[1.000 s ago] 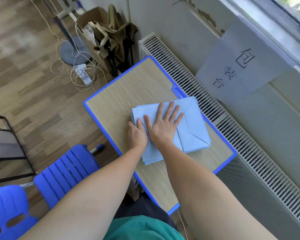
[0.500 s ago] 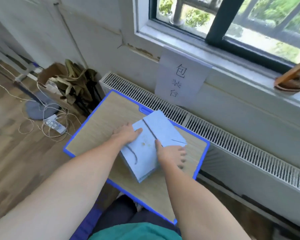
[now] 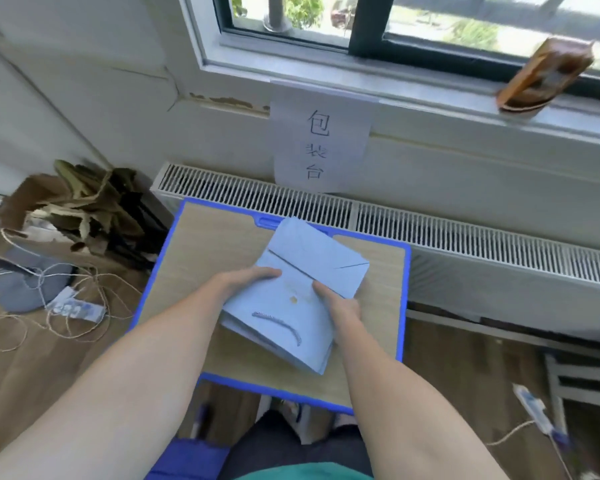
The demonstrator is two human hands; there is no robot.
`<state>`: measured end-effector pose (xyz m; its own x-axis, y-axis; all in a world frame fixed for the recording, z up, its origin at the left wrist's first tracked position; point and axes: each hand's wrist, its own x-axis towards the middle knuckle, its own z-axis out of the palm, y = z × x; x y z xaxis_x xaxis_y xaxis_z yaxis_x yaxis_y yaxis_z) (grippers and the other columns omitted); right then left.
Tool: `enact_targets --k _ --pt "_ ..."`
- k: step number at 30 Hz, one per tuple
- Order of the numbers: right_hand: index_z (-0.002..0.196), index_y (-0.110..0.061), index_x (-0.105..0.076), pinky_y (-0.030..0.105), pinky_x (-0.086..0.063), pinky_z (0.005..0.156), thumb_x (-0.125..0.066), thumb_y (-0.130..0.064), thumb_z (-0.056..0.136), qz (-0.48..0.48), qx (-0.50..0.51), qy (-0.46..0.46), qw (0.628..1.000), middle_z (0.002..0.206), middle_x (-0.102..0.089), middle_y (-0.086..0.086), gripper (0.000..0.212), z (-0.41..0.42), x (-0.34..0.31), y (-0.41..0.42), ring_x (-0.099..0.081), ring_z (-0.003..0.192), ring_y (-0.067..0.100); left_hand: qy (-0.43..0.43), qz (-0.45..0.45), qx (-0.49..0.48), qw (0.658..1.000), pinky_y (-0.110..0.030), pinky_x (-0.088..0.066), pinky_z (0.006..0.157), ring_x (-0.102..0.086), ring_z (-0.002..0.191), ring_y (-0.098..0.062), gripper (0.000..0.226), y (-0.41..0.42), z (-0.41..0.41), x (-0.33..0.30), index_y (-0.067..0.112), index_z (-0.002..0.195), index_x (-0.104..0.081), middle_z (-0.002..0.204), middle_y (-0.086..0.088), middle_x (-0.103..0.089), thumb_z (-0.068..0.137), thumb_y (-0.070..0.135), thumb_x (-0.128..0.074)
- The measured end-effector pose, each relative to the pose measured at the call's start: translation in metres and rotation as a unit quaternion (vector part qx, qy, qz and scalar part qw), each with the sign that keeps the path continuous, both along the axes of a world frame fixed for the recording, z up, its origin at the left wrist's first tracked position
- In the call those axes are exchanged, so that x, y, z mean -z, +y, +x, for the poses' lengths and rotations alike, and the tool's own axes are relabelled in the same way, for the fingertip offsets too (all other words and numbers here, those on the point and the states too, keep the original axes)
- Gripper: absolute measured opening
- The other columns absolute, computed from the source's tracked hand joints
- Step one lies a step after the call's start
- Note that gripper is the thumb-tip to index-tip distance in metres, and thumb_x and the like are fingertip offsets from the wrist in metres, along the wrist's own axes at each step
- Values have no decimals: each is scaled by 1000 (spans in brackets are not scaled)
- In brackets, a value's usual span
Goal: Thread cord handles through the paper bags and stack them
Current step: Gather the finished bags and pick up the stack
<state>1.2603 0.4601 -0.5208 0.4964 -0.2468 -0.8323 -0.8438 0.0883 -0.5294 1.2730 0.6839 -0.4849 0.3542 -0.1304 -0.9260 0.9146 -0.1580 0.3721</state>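
Gripping flat blue paper bags (image 3: 284, 306) both hands, left (image 3: 246, 278), right (image 3: 336, 303); grey cord handle (image 3: 278, 322) curved.

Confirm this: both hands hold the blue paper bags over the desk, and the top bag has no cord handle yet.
Not quite. In the head view the left hand and right hand do hold the blue paper bags over the desk, but the top bag already has a cord handle threaded near its closer end.
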Motion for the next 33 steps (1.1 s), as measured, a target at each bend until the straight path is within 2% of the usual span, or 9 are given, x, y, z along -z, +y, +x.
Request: enact_targets --k 5,11,16,19,21,24,29,31,33 --pt "109 -12 -69 41 -61 78 -94 -26 64 97 10 -42 994 99 -76 5 54 -2 -24 -32 -74 87 24 -99 42 -4 994 -48 -55 93 -74 92 -30 64 -25 -6 -12 13 116 -69 101 -8 -76 71 57 -81" --pt "121 -14 -31 51 -55 93 -95 -34 61 68 111 -105 986 120 -59 9 90 -31 -65 -108 -65 106 30 -171 18 82 982 -50 -53 96 -72 99 -31 56 -109 -5 -57 14 120 -66 109 -8 -75 81 54 -74" --pt "129 -10 -32 51 -54 97 -93 -32 62 1 191 -170 967 128 -56 13 94 -95 -95 -220 -63 108 31 -249 -16 132 959 -49 -55 95 -73 97 -29 64 -230 -45 -73 16 118 -67 108 -6 -75 70 55 -82" --pt "149 -4 -30 47 -54 98 -96 -48 46 -4 233 -206 950 136 -55 10 130 -163 -106 -299 -63 115 29 -293 -33 170 940 -43 -57 90 -73 94 -24 57 -312 -88 -81 15 113 -68 107 -5 -75 73 54 -81" --pt "147 -3 -31 44 -51 102 -92 -48 62 -44 281 -231 930 138 -53 8 113 -221 -120 -343 -59 120 27 -304 -48 212 928 -41 -57 89 -73 92 -22 65 -368 -123 -88 15 111 -68 106 -4 -74 68 62 -81" --pt "146 1 -26 45 -44 108 -73 -39 88 -143 341 -228 901 143 -49 14 84 -314 -152 -392 -51 129 30 -311 -89 288 901 -36 -56 80 -72 87 -22 38 -448 -189 -110 14 104 -68 102 -4 -73 85 46 -73" --pt "144 4 -25 40 -44 104 -76 -39 84 -215 398 -236 860 143 -49 16 90 -418 -181 -482 -51 130 31 -304 -139 354 873 -39 -57 84 -70 92 -29 41 -555 -274 -146 3 114 -66 108 -12 -72 91 37 -70" --pt "147 1 -24 48 -44 107 -78 -50 70 -225 414 -244 848 145 -48 18 107 -448 -195 -507 -50 131 33 -313 -149 381 857 -30 -58 71 -70 82 -23 31 -586 -295 -163 7 104 -68 96 -7 -72 92 36 -68" --pt "147 -1 -28 40 -45 102 -78 -45 76 -238 433 -248 834 142 -51 12 97 -475 -221 -516 -52 128 31 -331 -158 404 838 -24 -53 56 -67 71 -15 23 -609 -314 -183 15 90 -66 86 0 -69 93 38 -67"
